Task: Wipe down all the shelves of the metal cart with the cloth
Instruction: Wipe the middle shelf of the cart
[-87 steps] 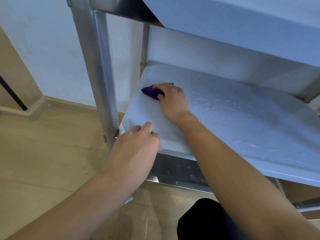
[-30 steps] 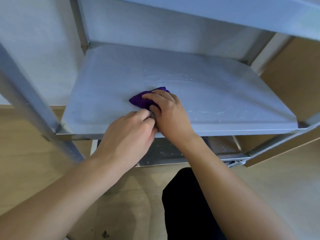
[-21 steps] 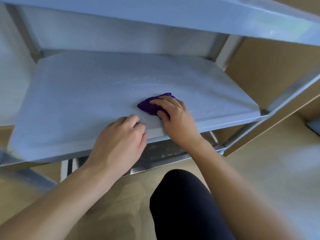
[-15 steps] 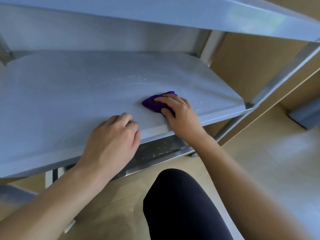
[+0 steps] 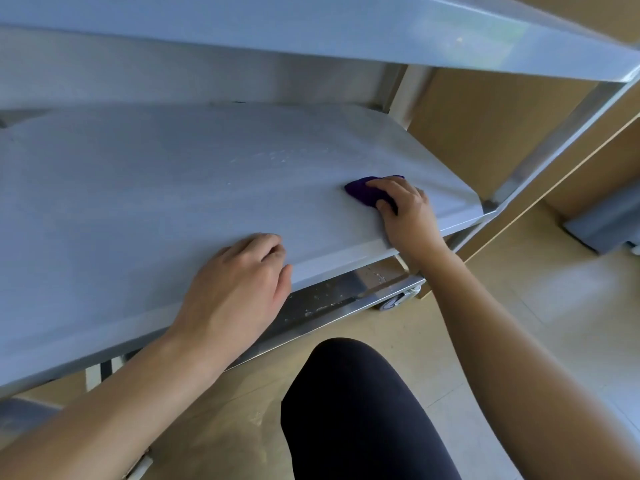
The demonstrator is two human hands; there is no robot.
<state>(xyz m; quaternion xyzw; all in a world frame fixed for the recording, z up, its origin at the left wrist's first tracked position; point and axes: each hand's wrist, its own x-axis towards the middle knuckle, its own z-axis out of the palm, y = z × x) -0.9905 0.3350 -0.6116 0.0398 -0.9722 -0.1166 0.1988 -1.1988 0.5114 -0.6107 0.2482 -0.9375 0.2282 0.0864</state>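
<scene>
Pressing cloth on wet-streaked mid shelf, R corner.

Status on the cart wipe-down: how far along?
In hand: right hand presses the purple cloth near the middle shelf's right front corner; left hand braces its front edge. Droplets remain further back on it. Left: the bottom shelf looks spotted. Top shelf surface isn't visible.

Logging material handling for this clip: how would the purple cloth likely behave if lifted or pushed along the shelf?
The purple cloth bunches under the right hand, so it is probably soft and floppy. It likely slides easily on the smooth middle shelf. Being small, it is probably light.
</scene>
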